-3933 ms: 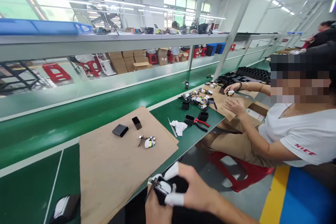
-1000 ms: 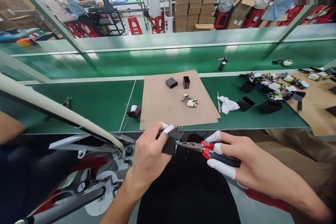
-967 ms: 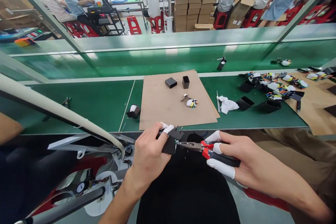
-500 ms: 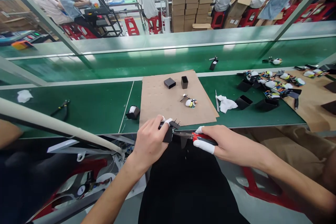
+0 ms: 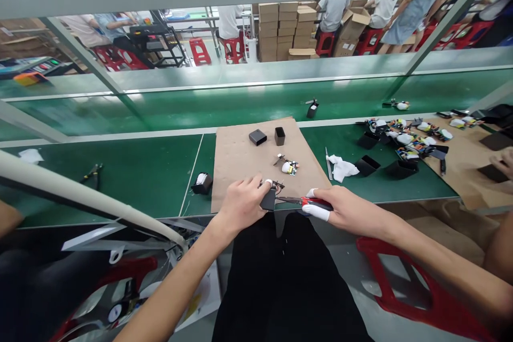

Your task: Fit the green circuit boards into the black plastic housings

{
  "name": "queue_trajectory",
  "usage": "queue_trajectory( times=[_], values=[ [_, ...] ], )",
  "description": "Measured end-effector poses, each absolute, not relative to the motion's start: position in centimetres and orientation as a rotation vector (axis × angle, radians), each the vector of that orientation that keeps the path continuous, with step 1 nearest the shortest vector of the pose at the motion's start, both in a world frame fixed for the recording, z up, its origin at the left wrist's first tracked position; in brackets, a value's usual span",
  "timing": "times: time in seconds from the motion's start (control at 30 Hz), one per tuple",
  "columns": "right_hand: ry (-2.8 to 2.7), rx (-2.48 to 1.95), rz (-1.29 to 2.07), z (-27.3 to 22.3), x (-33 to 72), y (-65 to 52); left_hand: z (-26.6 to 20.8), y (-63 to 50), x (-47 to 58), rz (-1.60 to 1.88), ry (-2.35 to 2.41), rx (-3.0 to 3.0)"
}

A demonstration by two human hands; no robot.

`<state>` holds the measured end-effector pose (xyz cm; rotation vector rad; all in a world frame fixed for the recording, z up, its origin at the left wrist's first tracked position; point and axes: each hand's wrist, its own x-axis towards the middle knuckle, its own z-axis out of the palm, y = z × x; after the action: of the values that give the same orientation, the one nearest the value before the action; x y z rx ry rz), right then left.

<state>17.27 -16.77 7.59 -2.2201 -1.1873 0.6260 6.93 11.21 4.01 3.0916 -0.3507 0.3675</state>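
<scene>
My left hand (image 5: 245,199) is closed around a small black plastic casing (image 5: 268,201) at the table's front edge. Thin wires and a small black part stick up beside its fingertips. In my right hand (image 5: 332,207) is a pair of red-handled pliers (image 5: 316,202). Their narrow jaws point left and reach the casing's right side; what they grip there is too small to make out. White finger covers show on both hands. Beyond them, a circuit board (image 5: 289,167) and two black housings (image 5: 257,137) lie on a cardboard sheet (image 5: 234,163).
Tweezers (image 5: 328,164) and a crumpled white cloth (image 5: 343,169) lie right of the cardboard, before a heap of circuit boards (image 5: 412,139). At left are cutters (image 5: 95,175) and a black housing (image 5: 202,183) with white inside. Another person's hand (image 5: 505,163) is at far right.
Both hands have moved slightly right and away from my body, with the casing and pliers still in them. The view has tilted up. Another person's hand has appeared at the right edge.
</scene>
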Motion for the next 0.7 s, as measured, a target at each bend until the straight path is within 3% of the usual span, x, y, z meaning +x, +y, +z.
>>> queue_trajectory(
  times=[0.7],
  values=[
    [-1.036, -2.312, 0.806, 8.2, 16.7, -18.4, 2.6, 9.8, 7.2, 0.256, -0.385, 2.951]
  ],
)
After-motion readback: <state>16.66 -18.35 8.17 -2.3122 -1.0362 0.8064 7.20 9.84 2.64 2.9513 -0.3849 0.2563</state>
